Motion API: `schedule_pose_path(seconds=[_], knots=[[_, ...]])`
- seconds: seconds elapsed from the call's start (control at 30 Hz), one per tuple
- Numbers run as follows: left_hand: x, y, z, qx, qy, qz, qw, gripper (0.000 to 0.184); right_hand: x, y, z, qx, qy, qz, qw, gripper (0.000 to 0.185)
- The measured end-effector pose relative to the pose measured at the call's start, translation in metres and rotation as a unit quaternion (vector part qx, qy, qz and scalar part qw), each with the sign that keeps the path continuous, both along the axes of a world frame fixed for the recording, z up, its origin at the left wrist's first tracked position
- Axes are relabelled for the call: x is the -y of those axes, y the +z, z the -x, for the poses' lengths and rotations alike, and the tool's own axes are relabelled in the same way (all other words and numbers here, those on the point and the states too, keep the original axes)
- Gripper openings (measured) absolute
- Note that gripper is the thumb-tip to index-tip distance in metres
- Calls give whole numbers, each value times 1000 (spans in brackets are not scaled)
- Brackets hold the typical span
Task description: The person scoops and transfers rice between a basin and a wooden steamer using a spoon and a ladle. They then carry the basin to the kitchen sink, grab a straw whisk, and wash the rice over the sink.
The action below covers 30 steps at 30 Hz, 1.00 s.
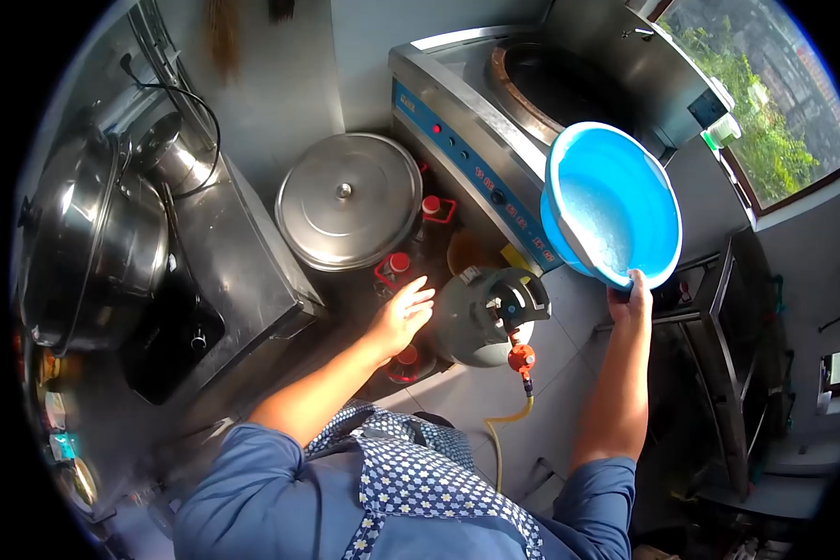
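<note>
My right hand (632,301) grips the near rim of a blue plastic basin (651,210), which tilts up beside the stove's front edge. Sunlight falls on the basin's inner bottom; whether any water lies in it I cannot tell. My left hand (404,315) is held out with fingers apart and nothing in it. Below and around that hand are a grey gas cylinder (467,317) with a red regulator (522,358) and several bottles with red caps (399,262).
A steel stove (453,103) with a dark wok (569,84) stands ahead. A large lidded pot (350,201) sits left of it. At left, a steel counter (238,252) bears a big steel pot (93,252). A yellow hose (497,439) trails across the floor. A metal rack (719,345) stands right.
</note>
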<state>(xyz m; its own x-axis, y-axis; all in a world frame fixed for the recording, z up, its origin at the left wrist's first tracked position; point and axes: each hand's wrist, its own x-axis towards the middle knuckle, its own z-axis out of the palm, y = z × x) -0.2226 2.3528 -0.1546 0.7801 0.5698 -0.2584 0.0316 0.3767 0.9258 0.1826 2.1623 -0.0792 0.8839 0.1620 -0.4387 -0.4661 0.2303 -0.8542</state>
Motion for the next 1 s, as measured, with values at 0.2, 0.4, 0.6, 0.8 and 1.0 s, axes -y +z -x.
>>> schedule_pose_path(seconds=[0.2, 0.4, 0.6, 0.8, 1.0], knots=[[-19, -66, 65, -182, -67, -124, 973, 54, -6, -10, -6, 31, -54, 62, 996, 45], [-22, -34, 63, -189, -117, -238, 945, 52, -17, -31, -23, 116, -101, 114, 982, 37], [-49, 38, 17, -77, 64, -259, 961, 54, -19, -58, -44, 181, -61, 109, 976, 34], [-229, 100, -32, -48, 334, -459, 822, 48, -17, -71, -61, 180, -88, 12, 980, 40], [-438, 131, -65, -192, 458, -390, 776, 50, -4, -51, -30, 199, -53, 82, 975, 39]])
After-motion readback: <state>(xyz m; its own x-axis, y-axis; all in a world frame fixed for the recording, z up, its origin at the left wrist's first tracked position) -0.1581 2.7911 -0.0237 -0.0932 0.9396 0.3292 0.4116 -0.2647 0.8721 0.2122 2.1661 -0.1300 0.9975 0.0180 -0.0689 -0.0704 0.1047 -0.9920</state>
